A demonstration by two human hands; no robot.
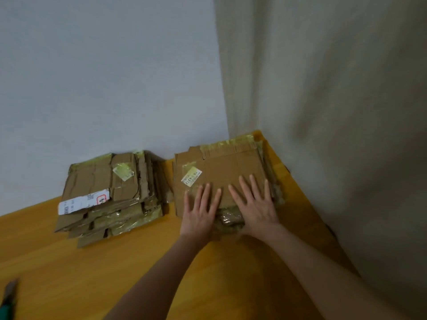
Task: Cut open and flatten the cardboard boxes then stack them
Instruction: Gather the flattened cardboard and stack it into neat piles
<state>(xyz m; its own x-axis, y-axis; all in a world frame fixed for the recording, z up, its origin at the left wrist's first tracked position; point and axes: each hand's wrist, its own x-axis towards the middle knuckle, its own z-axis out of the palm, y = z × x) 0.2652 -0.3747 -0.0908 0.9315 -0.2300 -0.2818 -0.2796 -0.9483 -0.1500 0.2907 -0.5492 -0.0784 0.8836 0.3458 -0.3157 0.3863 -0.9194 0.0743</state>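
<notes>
Where hands (pixel 199 213) (pixel 256 209) press, cardboard (pixel 221 167) seems flat.

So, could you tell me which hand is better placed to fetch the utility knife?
Probably left: the left hand is nearer the utility knife; the right hand would have to cross over it.

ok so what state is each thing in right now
right stack: flattened cardboard, piled, both hands on top
left stack: flattened, piled unevenly, untouched
left hand: fingers straight, pressing flat on the right stack
right hand: fingers spread, pressing flat on the right stack
cutter: lying at the near left edge, not held, blade unclear
curtain: hanging down
</notes>
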